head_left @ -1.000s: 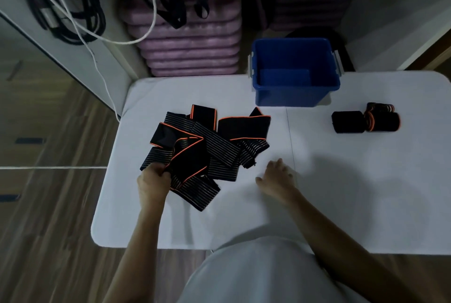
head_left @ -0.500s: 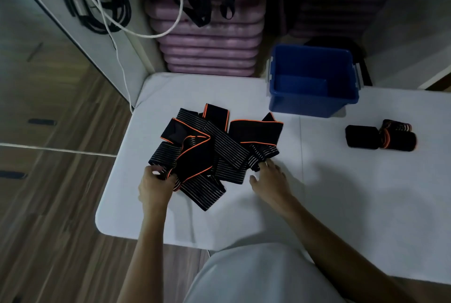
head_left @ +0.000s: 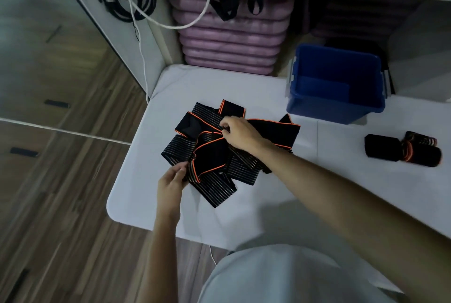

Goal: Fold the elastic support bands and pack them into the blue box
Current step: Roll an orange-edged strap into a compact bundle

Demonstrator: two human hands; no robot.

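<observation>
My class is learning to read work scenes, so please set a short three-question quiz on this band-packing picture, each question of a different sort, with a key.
1. True or false: the blue box already holds rolled bands.
2. Which hand reaches into the middle of the pile of elastic bands? A) left hand B) right hand
3. Fill in: the rolled bands lie on the white table to the ____ of the pile.

Key: 1 false, it looks empty; 2 B, its grip pinches an orange-edged band while the left hand grips the pile's near edge; 3 right.
</observation>
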